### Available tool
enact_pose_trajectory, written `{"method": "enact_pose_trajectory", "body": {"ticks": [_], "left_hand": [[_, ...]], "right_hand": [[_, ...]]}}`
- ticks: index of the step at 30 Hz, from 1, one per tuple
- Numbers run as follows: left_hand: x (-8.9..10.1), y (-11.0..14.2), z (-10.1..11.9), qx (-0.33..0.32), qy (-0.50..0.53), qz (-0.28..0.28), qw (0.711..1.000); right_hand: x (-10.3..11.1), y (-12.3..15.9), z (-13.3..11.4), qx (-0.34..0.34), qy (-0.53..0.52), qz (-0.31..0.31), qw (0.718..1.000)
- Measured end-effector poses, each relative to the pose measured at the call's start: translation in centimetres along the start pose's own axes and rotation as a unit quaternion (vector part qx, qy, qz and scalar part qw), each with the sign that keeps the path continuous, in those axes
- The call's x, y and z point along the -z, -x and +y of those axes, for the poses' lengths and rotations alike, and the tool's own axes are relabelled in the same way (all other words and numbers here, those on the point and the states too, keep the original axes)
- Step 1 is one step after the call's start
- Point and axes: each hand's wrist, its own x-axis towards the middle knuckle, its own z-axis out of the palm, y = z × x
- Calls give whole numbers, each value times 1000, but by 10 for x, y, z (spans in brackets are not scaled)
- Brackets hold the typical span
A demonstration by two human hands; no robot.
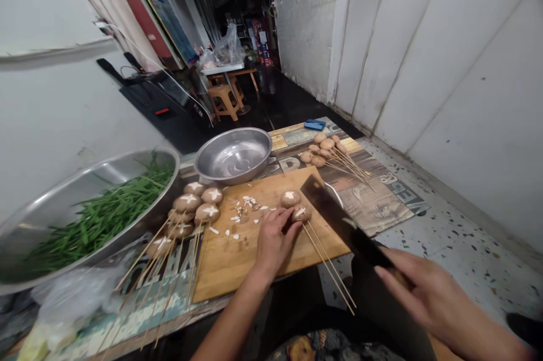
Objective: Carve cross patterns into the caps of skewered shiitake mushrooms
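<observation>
My left fingers (pixel 278 219) pinch a mushroom (pixel 302 213), likely light, spongy, best held by its rim; my right fingers (pixel 392 284) grip the cleaver (pixel 333 211).

My left hand (pixel 275 237) reaches forward near the middle, fingers bent, thumb close to the forefinger. My right hand (pixel 426 290), nearer and to the right, curls in a grip.
</observation>
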Motion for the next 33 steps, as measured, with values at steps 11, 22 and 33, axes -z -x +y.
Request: {"method": "enact_pose_trajectory", "body": {"ticks": [11, 22, 33], "left_hand": [[7, 2, 6, -8, 36, -20, 999], [9, 1, 6, 25, 76, -41, 996], [5, 2, 7, 73, 98, -2, 993]], "right_hand": [[-48, 32, -20, 246, 499, 85, 826], [-43, 34, -40, 261, 505, 75, 819], [-46, 35, -63, 207, 511, 125, 825]]}}
